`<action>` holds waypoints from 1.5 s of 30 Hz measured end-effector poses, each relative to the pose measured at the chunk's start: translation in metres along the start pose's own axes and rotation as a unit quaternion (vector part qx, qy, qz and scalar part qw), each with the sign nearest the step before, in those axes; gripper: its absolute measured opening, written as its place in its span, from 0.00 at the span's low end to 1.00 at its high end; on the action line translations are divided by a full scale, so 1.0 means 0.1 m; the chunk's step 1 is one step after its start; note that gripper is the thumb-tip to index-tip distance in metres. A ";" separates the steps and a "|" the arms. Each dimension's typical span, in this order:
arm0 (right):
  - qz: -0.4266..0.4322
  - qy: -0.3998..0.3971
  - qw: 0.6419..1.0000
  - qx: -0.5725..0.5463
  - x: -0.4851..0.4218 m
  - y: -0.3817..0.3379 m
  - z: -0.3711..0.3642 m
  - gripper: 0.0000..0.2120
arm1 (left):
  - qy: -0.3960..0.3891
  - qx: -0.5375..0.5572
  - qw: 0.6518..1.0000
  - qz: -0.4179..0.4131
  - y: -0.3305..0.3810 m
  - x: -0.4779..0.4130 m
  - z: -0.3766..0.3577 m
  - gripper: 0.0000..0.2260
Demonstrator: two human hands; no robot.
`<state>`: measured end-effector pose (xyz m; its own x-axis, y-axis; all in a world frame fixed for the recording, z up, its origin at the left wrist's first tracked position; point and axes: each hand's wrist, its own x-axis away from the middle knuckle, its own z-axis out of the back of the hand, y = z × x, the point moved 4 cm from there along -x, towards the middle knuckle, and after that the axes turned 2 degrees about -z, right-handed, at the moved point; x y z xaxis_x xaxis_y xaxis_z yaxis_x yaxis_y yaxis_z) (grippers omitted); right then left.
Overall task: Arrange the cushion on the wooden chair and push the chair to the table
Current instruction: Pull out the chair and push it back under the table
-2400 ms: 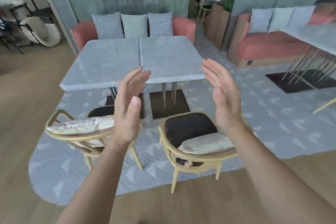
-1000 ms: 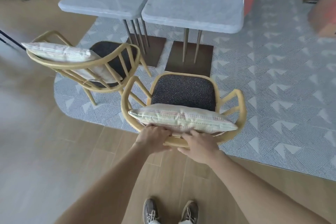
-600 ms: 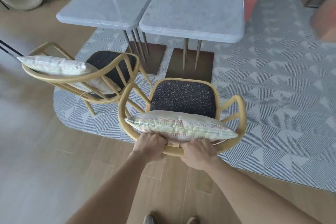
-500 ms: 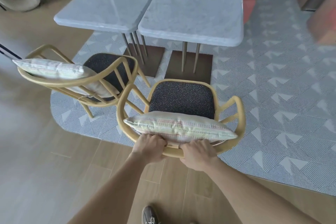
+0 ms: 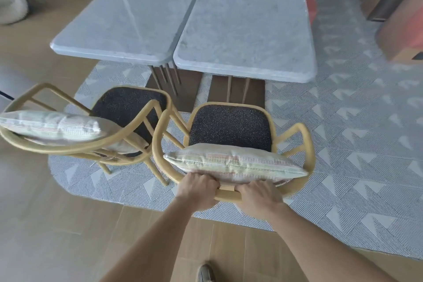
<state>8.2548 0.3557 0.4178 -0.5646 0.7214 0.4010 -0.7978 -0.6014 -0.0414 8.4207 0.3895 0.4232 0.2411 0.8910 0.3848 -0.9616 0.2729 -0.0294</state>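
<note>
1. Left hand [image 5: 198, 191] grips the top rail of the wooden chair [image 5: 306, 144] at the back, fingers [image 5: 206, 181] curled over the rail, closed on it.
2. Right hand [image 5: 259, 195] grips the same rail just to the right, fingers wrapped over the wood; a short bare piece of rail shows between the two hands.
3. Cushion [image 5: 233, 162] stands on edge against the chair back, directly above and touching both sets of fingers; it spans nearly the whole width of the back, long side roughly level.
4. Dark speckled seat [image 5: 231, 126] lies beyond the cushion, toward the table.
5. Chair sits on the patterned rug [image 5: 354, 144], facing the near edge of the right table [image 5: 247, 20]; front of seat is near that edge, not under it.
6. Table's brown base plate [image 5: 256, 91] shows between seat front and table edge.
7. Second chair [image 5: 57, 147] with its own cushion [image 5: 50, 127] stands to the left, angled, its arm touching or just beside the held chair's left arm; cannot tell which.
8. Left table [image 5: 128, 11] butts against the right one along their long edges.
9. One shoe [image 5: 205, 273] on the wood floor [image 5: 45, 224] at bottom.
</note>
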 end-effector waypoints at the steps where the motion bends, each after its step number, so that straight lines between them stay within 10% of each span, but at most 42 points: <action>1: -0.005 0.001 1.000 -0.002 -0.06 -0.01 0.04 0.17 | 0.002 -0.005 1.000 -0.005 -0.08 -0.05 0.01 0.15; 45: -0.007 0.012 1.000 0.010 -0.75 0.39 0.45 0.16 | 0.018 0.011 1.000 -0.003 -0.49 -0.82 0.28 0.15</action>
<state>8.2752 0.2632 0.4272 -0.5594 0.7375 0.3784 -0.8009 -0.5986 -0.0174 8.4441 0.2933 0.4186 0.2503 0.9019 0.3520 -0.9628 0.2700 -0.0073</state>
